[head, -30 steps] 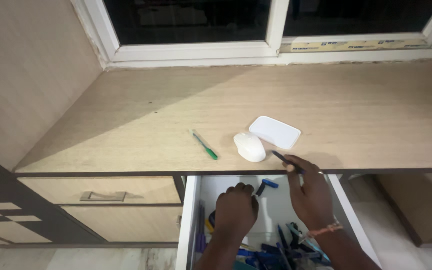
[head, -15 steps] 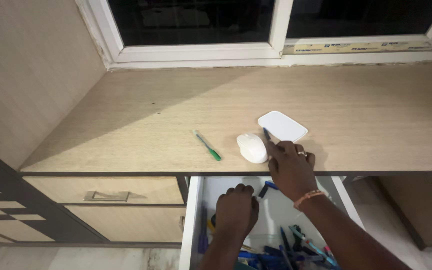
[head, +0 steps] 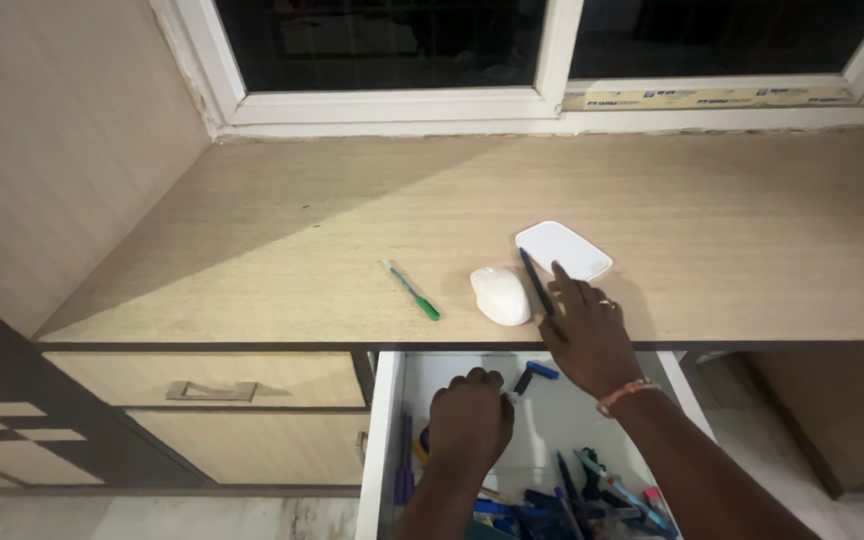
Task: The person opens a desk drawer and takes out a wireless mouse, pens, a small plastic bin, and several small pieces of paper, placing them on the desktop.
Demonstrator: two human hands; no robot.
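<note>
Pens moving from drawer [head: 384, 420] to table [head: 712, 250]: green pen [head: 411, 289] lies out. Right hand [head: 584, 335] pinches dark pen [head: 535, 280] beside white mouse [head: 500, 294]. Left hand [head: 468, 418] curled in drawer, grip unclear. Many pens [head: 592, 490] remain inside.

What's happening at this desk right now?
A person stands over an open drawer full of pens. The right hand lays a dark pen on the desk, between a white mouse and a white flat case. The left hand reaches into the drawer. A green pen lies nearby.
</note>
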